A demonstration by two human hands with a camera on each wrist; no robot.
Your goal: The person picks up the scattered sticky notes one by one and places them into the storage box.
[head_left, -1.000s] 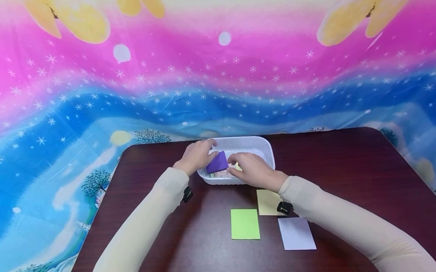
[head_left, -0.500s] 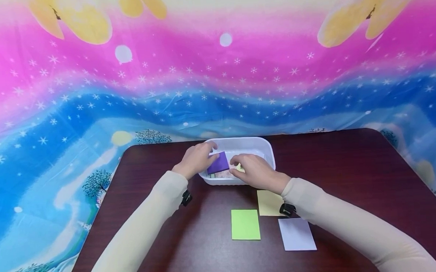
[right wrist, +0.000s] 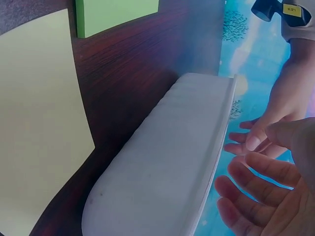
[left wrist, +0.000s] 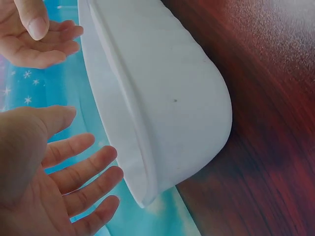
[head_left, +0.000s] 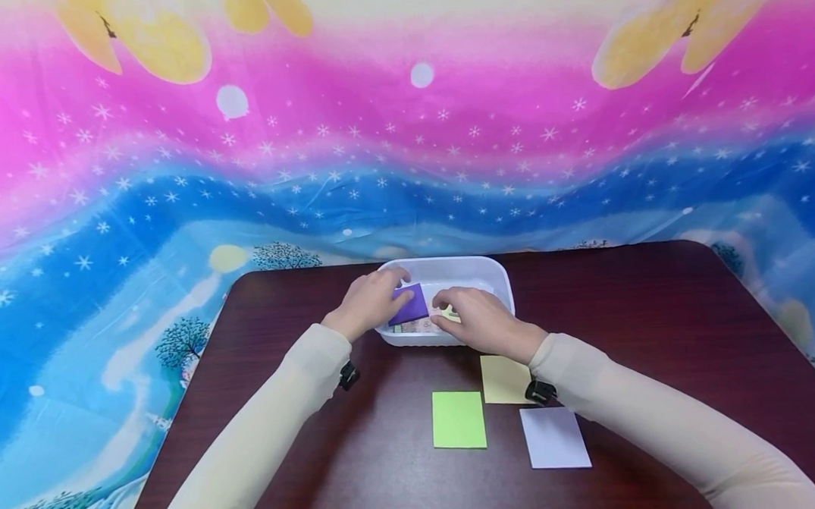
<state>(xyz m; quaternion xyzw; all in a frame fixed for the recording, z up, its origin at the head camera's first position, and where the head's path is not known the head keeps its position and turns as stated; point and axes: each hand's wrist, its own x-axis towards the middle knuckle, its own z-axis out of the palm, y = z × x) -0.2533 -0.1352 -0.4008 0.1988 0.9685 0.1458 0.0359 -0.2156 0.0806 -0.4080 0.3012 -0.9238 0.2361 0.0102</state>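
Note:
A purple sticky note pad (head_left: 410, 303) lies in the left part of a white plastic tub (head_left: 484, 263). My left hand (head_left: 370, 299) hovers at the tub's left side, its thumb overlapping the pad in the head view. In the left wrist view, that left hand (left wrist: 59, 182) has spread, relaxed fingers with nothing between them. My right hand (head_left: 477, 315) is over the tub's front right, fingers loosely bent. The right wrist view shows the right hand (right wrist: 266, 196) beside the rim, holding nothing. Pinkish patterned paper (head_left: 417, 326) shows below the purple pad; the hands hide part of the tub's inside.
On the dark wooden table (head_left: 656, 312) in front of the tub lie a green pad (head_left: 459, 420), a pale yellow pad (head_left: 503, 379) and a lavender-white pad (head_left: 555, 438). The right wrist partly overlaps the yellow one. A colourful printed cloth (head_left: 404, 171) hangs behind.
My left hand has shifted slightly to the right and covers more of the purple pad's left side. My right hand has moved only a little to the right.

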